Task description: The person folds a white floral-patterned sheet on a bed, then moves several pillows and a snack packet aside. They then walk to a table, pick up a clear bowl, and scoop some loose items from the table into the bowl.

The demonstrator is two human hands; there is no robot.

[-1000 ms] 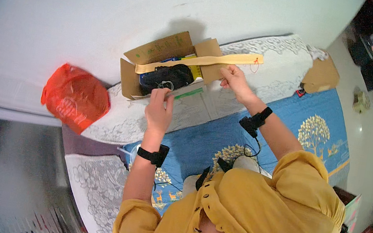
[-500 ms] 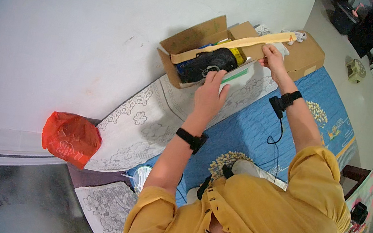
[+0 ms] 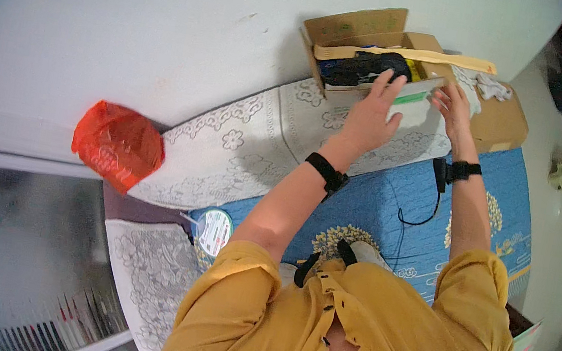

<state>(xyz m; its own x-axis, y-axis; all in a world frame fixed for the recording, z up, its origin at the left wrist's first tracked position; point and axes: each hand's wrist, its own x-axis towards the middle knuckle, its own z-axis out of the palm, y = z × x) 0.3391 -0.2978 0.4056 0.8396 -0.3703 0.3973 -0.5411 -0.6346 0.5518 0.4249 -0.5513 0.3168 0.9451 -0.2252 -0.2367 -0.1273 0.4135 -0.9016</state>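
Note:
An open cardboard box (image 3: 355,24) stands against the wall. Inside it lies a bundled black item (image 3: 364,69), its kind unclear. Across the box's top rests a long, pale, flat wooden stick (image 3: 436,57). My left hand (image 3: 370,122) is open, fingers spread, at the box's front wall near the black item; whether the fingertips touch anything is hard to tell. My right hand (image 3: 455,113) has its fingers bent around the right end of the whitish front flap (image 3: 411,93), which carries a green strip.
A closed cardboard box (image 3: 501,122) and a crumpled white cloth (image 3: 492,88) lie to the right. White lace covers (image 3: 229,134) and a blue quilted cover (image 3: 366,196) spread below. At left sits a red plastic bag (image 3: 120,146); a round-lidded tub (image 3: 215,231) is near my left elbow.
The view has shifted, so the boxes appear farther right and higher. My left hand has moved right along the box front, fingers more spread. My right hand stays by the flap's end.

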